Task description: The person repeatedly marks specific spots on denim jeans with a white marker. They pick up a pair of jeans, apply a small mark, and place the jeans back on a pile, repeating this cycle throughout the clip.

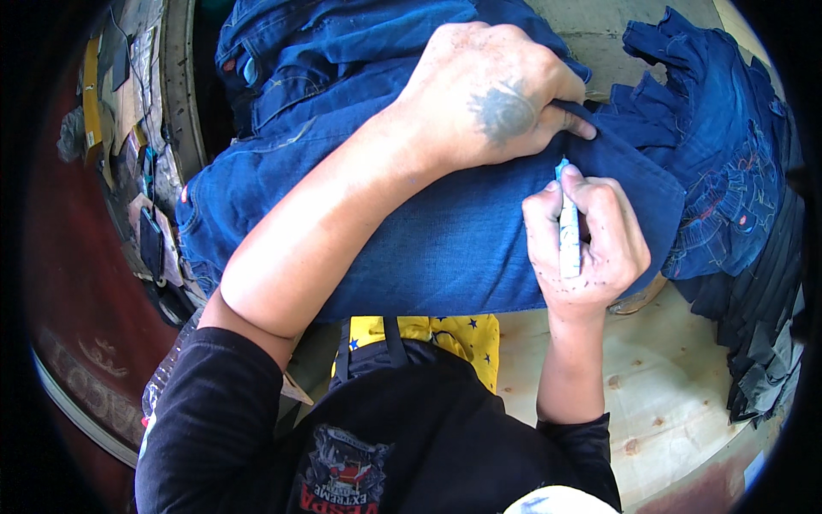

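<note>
Dark blue denim trousers lie spread in front of me, the cloth reaching over my lap. My left hand stretches across them and is closed at the fingertips, pinching a fold of the denim at the right. Just below, my right hand grips a short white-and-blue stick-shaped tool. Its blue end and thin dark tip point up at the cloth near my left fingers. From here I cannot make out what kind of tool it is. The tip is close to the denim; whether it touches is unclear.
More blue denim with loose reddish threads is heaped at the right, above dark cloth. A pale wooden board lies below. At the left are a cluttered ledge with a phone, a yellow strip and a dark red surface.
</note>
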`<state>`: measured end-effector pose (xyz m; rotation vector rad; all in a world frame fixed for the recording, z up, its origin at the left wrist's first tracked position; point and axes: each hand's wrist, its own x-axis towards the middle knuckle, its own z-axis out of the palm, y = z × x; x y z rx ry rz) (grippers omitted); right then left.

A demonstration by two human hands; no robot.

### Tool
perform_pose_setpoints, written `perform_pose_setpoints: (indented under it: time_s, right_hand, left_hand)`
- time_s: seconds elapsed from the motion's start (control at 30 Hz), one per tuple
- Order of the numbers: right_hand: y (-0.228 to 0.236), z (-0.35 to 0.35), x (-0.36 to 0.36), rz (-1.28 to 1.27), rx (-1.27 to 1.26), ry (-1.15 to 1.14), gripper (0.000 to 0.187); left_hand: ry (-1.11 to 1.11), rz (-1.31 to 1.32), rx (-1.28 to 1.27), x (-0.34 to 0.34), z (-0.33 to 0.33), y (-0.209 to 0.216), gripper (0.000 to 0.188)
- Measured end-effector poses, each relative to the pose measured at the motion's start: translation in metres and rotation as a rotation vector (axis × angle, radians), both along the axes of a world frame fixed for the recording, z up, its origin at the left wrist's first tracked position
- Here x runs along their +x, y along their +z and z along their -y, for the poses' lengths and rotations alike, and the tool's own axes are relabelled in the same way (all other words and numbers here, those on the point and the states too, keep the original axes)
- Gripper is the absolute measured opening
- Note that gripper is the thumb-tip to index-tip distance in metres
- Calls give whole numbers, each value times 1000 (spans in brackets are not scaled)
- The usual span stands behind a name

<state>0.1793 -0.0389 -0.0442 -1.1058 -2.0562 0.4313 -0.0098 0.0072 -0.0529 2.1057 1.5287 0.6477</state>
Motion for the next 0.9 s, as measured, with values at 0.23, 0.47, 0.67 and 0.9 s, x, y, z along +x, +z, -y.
perform_pose_setpoints:
  time_s: [0.23, 0.47, 0.67, 0.9]
  right_hand:
    - [0, 24, 9, -57, 17, 8, 18]
    - [-5, 51, 22, -111, 25, 13, 18]
    - [-3, 64, 34, -130, -40, 52, 20]
    - [3, 92, 63, -438, -280, -98, 35]
  left_hand:
    - [4, 44, 189, 3, 5, -2, 20]
    - [28, 110, 149, 6, 8, 9, 23]
    - [-32, 172, -12, 7, 2, 11, 19]
    - [-265, 299, -794, -3, 5, 27, 42]
